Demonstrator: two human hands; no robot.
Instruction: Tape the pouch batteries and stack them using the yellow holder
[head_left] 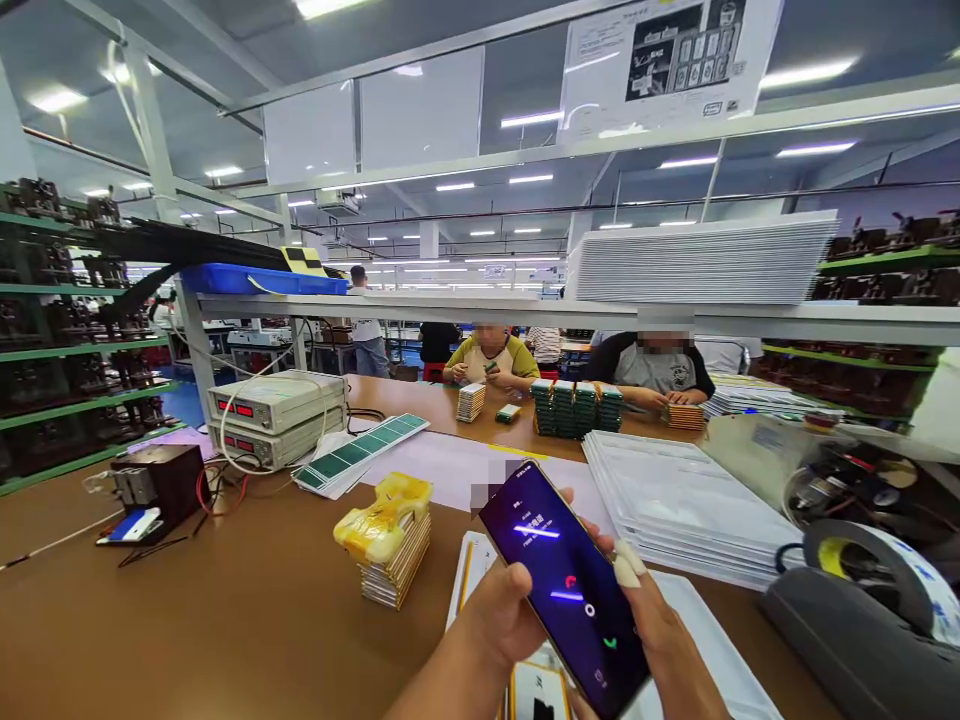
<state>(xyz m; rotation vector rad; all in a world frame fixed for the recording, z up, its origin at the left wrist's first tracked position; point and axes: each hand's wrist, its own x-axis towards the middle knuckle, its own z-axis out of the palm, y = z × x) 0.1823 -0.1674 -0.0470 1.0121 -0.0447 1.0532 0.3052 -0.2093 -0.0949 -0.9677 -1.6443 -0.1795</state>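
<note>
Smartphone (pixel 566 590), left hand (pixel 499 615) grip closed on its edge, right hand (pixel 667 650) grip closed on opposite edge

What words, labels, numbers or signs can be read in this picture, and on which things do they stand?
No text can be quoted as it reads.
Black smartphone: glowing characters on the screen, too blurred to read.
Two stacked beige bench instruments: red digital displays, too small to read.
White paper notice: printed text, too small to read.
White tape roll: blue print, too blurred to read.

Stacked packs (pixel 396 570) left; tape dispenser (pixel 855 640) right
</note>
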